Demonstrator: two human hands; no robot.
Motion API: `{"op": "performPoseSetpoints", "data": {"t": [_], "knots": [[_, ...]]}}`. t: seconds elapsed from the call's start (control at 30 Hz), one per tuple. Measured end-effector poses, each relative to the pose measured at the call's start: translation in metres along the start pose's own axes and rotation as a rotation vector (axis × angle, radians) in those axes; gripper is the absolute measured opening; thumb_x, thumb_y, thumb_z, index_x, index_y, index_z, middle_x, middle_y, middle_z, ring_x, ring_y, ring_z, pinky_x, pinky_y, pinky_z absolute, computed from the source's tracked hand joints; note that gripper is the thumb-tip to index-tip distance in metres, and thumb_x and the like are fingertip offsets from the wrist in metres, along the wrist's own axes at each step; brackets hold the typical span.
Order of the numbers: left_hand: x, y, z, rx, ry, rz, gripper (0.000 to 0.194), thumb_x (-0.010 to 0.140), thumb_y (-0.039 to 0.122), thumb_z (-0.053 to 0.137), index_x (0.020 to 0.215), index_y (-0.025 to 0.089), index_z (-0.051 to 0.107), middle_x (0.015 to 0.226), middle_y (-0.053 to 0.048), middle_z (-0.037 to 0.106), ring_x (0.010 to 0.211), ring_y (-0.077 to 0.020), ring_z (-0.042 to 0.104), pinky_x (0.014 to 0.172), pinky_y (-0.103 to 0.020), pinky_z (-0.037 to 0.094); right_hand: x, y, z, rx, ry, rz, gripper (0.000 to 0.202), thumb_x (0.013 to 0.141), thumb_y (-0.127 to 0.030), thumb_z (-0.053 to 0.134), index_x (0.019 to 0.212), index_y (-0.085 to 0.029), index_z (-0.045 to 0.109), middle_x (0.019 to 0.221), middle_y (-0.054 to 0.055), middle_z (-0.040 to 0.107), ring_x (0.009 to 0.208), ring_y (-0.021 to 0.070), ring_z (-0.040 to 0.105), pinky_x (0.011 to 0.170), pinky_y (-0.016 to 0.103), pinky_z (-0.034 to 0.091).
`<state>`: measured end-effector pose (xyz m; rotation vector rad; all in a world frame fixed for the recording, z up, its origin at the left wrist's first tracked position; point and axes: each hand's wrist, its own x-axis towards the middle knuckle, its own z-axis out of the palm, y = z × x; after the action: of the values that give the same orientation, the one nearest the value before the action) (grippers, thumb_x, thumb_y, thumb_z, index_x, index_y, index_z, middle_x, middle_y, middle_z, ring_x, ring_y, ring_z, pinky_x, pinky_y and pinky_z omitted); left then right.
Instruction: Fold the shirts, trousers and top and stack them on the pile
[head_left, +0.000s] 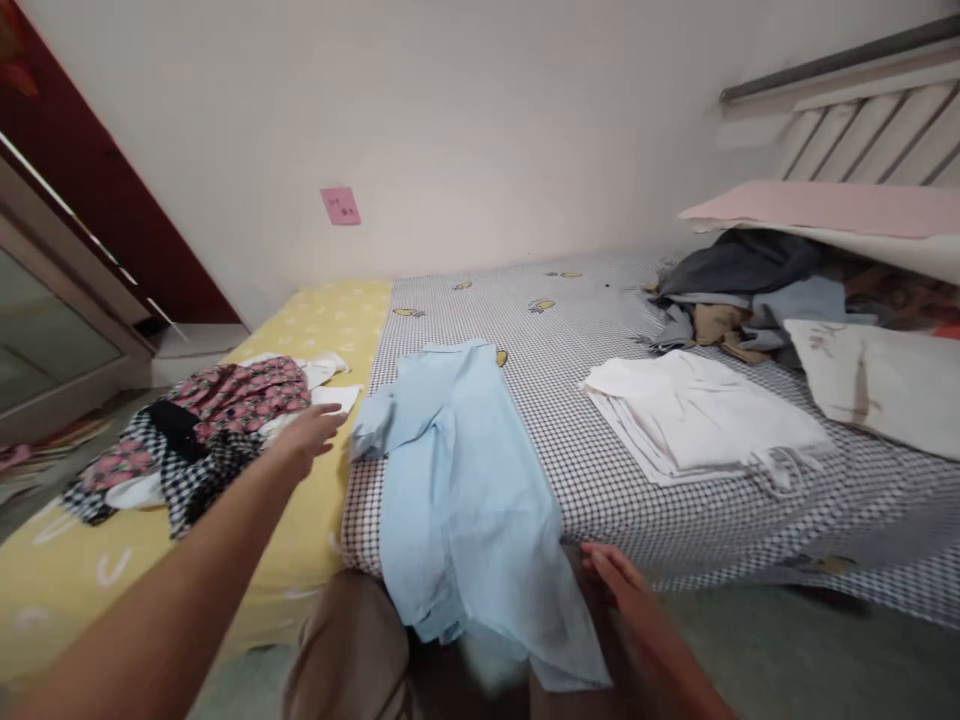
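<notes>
A light blue shirt (487,470) lies lengthwise on the bed, its lower end hanging over the front edge above my knees. One sleeve (373,425) is folded, with its cuff end at the shirt's left side. My left hand (309,440) hovers left of that sleeve, fingers stretched out and holding nothing; white cloth (336,397) lies just behind it. Close to the shirt's lower right edge is my right hand (619,580), fingers extended and slightly blurred. No cloth shows in its grasp, and whether it touches the shirt is unclear.
Folded white clothes (697,415) lie to the right on the checked sheet (570,400). Behind them are dark clothes (750,265) under a pink-topped board (832,208). Floral and checked garments (240,400) are heaped on the yellow sheet (322,310). A wall (480,130) stands behind.
</notes>
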<state>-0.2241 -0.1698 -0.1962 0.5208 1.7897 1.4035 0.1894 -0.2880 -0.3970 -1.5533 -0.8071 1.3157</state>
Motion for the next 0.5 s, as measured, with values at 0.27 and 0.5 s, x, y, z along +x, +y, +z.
{"op": "performPoseSetpoints", "data": {"t": [0.27, 0.5], "knots": [[-0.088, -0.162, -0.035, -0.213, 0.210, -0.104, 0.014, 0.072, 0.012, 0.064, 0.068, 0.022, 0.055, 0.068, 0.002, 0.058, 0.071, -0.0146, 0.063, 0.076, -0.029, 0.052, 0.022, 0.011, 0.026, -0.275, -0.065, -0.200, 0.051, 0.065, -0.067, 0.065, 0.083, -0.020, 0.074, 0.097, 0.009, 0.074, 0.103, 0.0314, 0.063, 0.096, 0.042, 0.047], [-0.102, -0.222, -0.022, -0.183, 0.025, -0.163, 0.023, 0.066, 0.018, 0.071, 0.087, 0.022, 0.065, 0.092, -0.003, 0.070, 0.098, -0.0213, 0.065, 0.093, -0.036, 0.048, 0.036, 0.010, 0.040, -0.431, -0.101, -0.227, 0.044, 0.060, -0.055, 0.074, 0.084, -0.018, 0.076, 0.089, 0.011, 0.073, 0.097, 0.0335, 0.066, 0.088, 0.043, 0.049]]}}
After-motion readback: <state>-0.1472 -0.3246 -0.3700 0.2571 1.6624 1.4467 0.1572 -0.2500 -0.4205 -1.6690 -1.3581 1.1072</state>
